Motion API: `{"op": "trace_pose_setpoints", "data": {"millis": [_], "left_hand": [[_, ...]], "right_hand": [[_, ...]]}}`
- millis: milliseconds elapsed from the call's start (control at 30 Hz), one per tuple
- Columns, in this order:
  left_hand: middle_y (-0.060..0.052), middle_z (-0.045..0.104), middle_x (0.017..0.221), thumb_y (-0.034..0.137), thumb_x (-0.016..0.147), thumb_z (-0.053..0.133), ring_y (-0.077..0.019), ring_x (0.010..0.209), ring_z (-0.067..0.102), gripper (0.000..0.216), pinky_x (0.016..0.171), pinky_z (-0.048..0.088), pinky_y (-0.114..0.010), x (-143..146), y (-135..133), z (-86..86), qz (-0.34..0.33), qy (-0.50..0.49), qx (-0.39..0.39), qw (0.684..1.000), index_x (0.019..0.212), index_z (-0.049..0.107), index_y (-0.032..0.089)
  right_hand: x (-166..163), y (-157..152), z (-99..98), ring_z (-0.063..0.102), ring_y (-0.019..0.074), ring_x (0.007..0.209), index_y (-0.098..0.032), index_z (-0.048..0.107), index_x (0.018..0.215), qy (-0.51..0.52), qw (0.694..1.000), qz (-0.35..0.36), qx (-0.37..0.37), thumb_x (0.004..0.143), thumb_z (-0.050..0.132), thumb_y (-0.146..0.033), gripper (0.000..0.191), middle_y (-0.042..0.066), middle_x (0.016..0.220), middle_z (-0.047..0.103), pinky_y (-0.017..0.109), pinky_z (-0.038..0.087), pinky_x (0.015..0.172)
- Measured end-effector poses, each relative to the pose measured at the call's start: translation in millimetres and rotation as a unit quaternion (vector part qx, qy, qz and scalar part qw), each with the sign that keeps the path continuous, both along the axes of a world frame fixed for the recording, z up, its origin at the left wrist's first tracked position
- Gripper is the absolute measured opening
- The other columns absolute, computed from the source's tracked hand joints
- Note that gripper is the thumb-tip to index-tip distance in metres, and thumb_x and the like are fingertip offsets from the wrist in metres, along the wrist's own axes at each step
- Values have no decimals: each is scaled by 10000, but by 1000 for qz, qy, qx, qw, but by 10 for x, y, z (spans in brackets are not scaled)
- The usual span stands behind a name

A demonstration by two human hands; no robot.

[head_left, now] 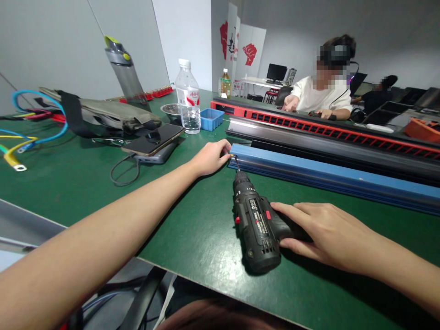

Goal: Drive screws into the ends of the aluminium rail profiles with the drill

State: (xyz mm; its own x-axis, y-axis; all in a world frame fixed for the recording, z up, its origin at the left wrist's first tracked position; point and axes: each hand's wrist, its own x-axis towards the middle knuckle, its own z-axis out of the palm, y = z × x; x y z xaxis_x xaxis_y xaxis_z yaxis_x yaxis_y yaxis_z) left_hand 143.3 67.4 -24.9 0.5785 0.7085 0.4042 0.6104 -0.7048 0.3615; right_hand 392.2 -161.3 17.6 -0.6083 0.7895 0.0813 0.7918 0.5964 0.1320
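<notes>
A black cordless drill lies on its side on the green table, its bit pointing at the left end of a long blue rail. My right hand is wrapped round the drill's handle. My left hand reaches forward, its fingertips pinched together at the rail's left end, right beside the drill bit. What the fingers pinch, if anything, is too small to make out.
Behind the blue rail lie a grey rail and a red slotted one. A phone, water bottle, blue tray, steel bowl, grey bag and coloured cables sit left. Another person works across the table.
</notes>
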Motion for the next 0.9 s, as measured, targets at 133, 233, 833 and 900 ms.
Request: {"op": "trace_pose_setpoints", "data": {"millis": [133, 233, 833, 900], "left_hand": [[-79, 727, 912, 247, 896, 520, -201, 815, 650, 189, 763, 460, -292, -5, 8, 12, -25, 41, 14, 999, 927, 683, 158], [-93, 728, 910, 256, 901, 505, -209, 814, 649, 217, 762, 460, -297, -2, 13, 20, -26, 56, 23, 998, 893, 698, 156], [-64, 678, 726, 306, 917, 412, -181, 681, 590, 334, 679, 435, -275, 41, 13, 45, -30, 31, -4, 999, 741, 652, 154], [-53, 649, 676, 311, 922, 398, -169, 640, 561, 352, 656, 421, -267, 47, 26, 33, -32, 30, 5, 999, 704, 629, 159]], "right_hand": [[-21, -8, 10, 697, 227, 737, -166, 527, 1357, 14, 1000, -5, -8, 933, 578, -411, 492, 119, 980, 733, 310, 468, 617], [-61, -31, 24, 703, 242, 753, -170, 520, 1362, 26, 999, -16, -26, 946, 556, -422, 488, 123, 996, 733, 322, 473, 619], [-699, 16, 236, 666, 291, 654, -199, 582, 956, 27, 975, -140, -168, 820, 593, -531, 359, 90, 776, 692, 346, 391, 556], [-682, 43, 240, 664, 282, 660, -204, 588, 950, 40, 971, -139, -191, 799, 597, -554, 382, 87, 785, 693, 336, 381, 546]]}}
